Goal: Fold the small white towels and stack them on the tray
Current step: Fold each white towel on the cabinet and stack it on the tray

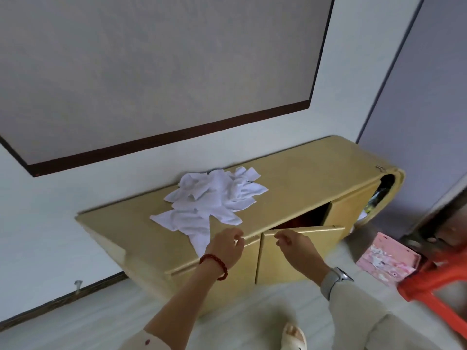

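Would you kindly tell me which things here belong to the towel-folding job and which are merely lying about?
For the job: towels, unfolded in a heap on the cabinet; left hand; right hand at the open cabinet door. No tray in view.

Lying about: pink box; red stool.

The small white towels (214, 198) lie unfolded in one loose, rumpled heap on the cabinet top (303, 178), toward its left half, one corner trailing toward six o'clock over the front edge.
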A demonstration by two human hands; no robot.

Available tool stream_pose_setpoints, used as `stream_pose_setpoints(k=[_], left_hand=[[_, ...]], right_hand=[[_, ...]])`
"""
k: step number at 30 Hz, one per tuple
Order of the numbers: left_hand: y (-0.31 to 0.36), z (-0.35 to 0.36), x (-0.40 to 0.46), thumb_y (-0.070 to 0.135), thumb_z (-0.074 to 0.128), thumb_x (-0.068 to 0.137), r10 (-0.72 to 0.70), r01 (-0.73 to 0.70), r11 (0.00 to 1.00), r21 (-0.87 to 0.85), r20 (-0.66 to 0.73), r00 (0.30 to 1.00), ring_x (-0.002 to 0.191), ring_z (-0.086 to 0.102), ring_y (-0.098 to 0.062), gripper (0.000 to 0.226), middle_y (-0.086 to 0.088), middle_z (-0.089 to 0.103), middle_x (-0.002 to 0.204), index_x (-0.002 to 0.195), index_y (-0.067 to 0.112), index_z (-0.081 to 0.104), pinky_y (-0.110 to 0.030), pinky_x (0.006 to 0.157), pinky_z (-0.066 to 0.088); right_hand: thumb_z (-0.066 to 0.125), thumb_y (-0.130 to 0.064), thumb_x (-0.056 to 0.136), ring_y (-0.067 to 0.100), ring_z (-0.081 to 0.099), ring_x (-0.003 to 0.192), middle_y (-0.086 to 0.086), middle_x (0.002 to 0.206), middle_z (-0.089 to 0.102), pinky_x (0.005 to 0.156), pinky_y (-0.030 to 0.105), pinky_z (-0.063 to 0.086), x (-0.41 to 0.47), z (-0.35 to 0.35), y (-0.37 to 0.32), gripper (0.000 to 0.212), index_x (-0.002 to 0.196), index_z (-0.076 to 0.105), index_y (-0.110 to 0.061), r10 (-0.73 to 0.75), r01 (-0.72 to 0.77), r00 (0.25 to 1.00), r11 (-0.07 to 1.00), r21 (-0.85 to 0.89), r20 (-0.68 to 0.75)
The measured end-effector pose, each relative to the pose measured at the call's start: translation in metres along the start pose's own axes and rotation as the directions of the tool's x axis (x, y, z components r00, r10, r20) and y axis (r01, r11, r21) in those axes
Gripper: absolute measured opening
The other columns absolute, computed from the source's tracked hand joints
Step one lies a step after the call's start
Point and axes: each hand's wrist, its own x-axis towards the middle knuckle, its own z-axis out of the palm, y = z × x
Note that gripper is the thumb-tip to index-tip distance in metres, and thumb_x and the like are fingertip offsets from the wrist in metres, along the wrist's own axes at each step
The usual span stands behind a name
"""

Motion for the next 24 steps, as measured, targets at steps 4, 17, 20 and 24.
stream_pose_setpoints(k=[4, 17, 20, 24], left_hand=[[0.004, 0.024, 0.088, 0.024, 0.047, 0.093, -0.049, 0.048, 0.999, 0.019, 0.020, 0.999, 0.107, 0.058, -0.014, 0.028, 0.003, 0.060, 0.120, 0.118, 0.018, 0.058, -0.020, 0.093, 0.037], [-0.011, 0.085, 0.303, 0.020, 0.043, 0.094, -0.248, 0.216, 0.947, 0.238, 0.116, 0.962, 0.122, 0.040, -0.017, 0.035, 0.002, 0.046, 0.134, 0.129, 0.019, 0.048, -0.031, 0.103, 0.035], [-0.024, 0.095, 0.326, 0.022, 0.043, 0.094, -0.227, 0.185, 0.935, 0.302, 0.110, 0.968, 0.123, 0.037, -0.018, 0.036, 0.003, 0.042, 0.135, 0.130, 0.020, 0.045, -0.030, 0.101, 0.034], [-0.037, 0.107, 0.351, 0.027, 0.045, 0.092, -0.170, 0.091, 0.899, 0.428, 0.150, 0.974, 0.127, 0.031, -0.020, 0.042, 0.002, 0.035, 0.139, 0.133, 0.024, 0.039, -0.033, 0.100, 0.029]], right_hand=[[0.048, -0.011, 0.090, 0.023, 0.062, 0.096, 0.006, 0.100, 0.070, 0.079, 0.026, 0.044, 0.097, -0.007, 0.030, 0.024, 0.108, 0.064, -0.013, 0.002, -0.002, 1.000, 1.000, 0.002, 0.018], [0.041, -0.012, 0.092, 0.023, 0.053, 0.111, 0.004, 0.122, 0.053, 0.087, 0.033, 0.045, 0.350, 0.019, 0.091, 0.034, 0.125, 0.051, -0.015, -0.023, 0.083, 0.950, 0.980, -0.183, 0.311], [0.043, -0.011, 0.091, 0.024, 0.044, 0.120, 0.004, 0.132, 0.045, 0.092, 0.037, 0.044, 0.378, 0.038, 0.094, 0.040, 0.131, 0.044, -0.016, -0.033, 0.117, 0.932, 0.970, -0.213, 0.362], [0.044, -0.013, 0.092, 0.023, 0.033, 0.126, 0.002, 0.141, 0.033, 0.093, 0.036, 0.043, 0.402, 0.060, 0.093, 0.051, 0.140, 0.028, -0.018, 0.017, 0.088, 0.919, 0.965, -0.246, 0.393]])
